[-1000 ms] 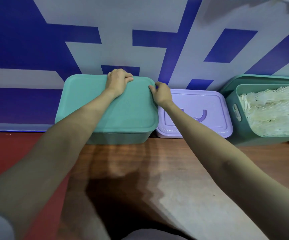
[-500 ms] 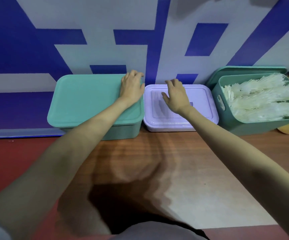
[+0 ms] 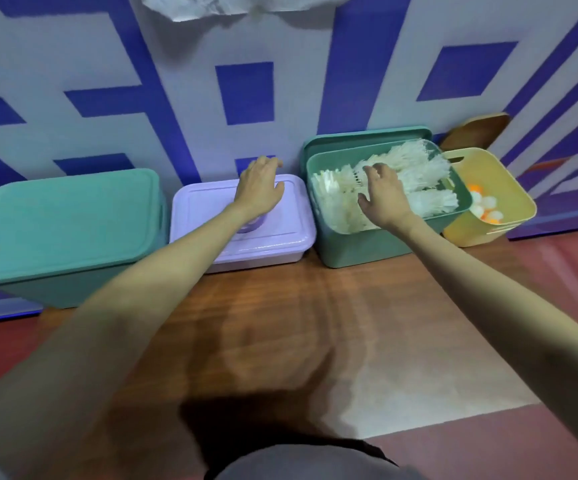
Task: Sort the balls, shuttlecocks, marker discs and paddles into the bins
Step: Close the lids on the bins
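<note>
Four bins stand in a row against the wall. A large teal bin [image 3: 62,223] at the left has its lid on. Beside it sits a low lilac bin [image 3: 280,233], lid on, and my left hand [image 3: 259,192] rests over the far part of that lid, fingers relaxed. An open green bin [image 3: 381,247] holds several white shuttlecocks [image 3: 426,202]; my right hand [image 3: 382,195] hovers over them with loose fingers, holding nothing. A yellow bin [image 3: 519,199] at the right holds white and orange balls [image 3: 485,206].
A green lid [image 3: 367,135] leans on the wall behind the green bin. A wooden lid or paddle [image 3: 478,131] stands behind the yellow bin. White paper [image 3: 211,6] hangs from the blue-and-white wall. A wooden floor strip [image 3: 315,323] lies in front, red flooring on both sides.
The view has swung right. My left hand left the teal lid and now rests on the lilac lid. My right hand moved from the lilac lid to over the shuttlecocks.
</note>
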The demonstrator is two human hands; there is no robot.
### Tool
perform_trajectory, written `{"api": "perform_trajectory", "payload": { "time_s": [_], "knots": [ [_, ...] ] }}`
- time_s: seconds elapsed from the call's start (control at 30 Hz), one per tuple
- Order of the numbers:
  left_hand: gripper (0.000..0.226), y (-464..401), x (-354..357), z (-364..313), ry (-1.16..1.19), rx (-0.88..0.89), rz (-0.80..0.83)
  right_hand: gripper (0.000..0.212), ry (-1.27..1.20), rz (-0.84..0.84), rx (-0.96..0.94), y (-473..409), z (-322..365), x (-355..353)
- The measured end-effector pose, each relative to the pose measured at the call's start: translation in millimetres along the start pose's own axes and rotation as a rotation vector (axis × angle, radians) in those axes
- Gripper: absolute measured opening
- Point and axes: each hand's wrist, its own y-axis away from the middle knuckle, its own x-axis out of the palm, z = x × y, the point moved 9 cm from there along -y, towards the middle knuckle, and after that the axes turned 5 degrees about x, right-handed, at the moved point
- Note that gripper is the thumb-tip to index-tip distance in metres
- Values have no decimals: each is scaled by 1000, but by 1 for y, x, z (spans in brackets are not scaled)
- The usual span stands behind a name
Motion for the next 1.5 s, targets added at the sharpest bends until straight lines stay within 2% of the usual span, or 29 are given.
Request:
{"api": "perform_trajectory", "payload": {
  "time_s": [0.2,0.37,0.6,0.9,1.1,1.37,1.5],
  "knots": [
    [44,-28,31,-70,20,-30,-24,50,-9,31,-38,-15,-72,-21],
    [47,-37,42,-85,3,-79,-27,49,-13,59,-93,-37,-97,-29],
    [47,-70,34,-78,-53,-128,-32,54,-4,33,-141,-78,-103,-41],
    [37,-125,36,-67,-106,-84,-50,49,59,15,-198,-139,-105,-35],
    [29,-141,52,-60,-234,-35,-91,32,129,22,-217,-163,-108,-12],
    [14,-138,61,-61,-371,12,-175,19,277,-65,-253,-172,-99,-9],
    [11,-136,40,-62,-316,-16,-267,18,248,-140,-226,-170,-92,-31]
  ]
}}
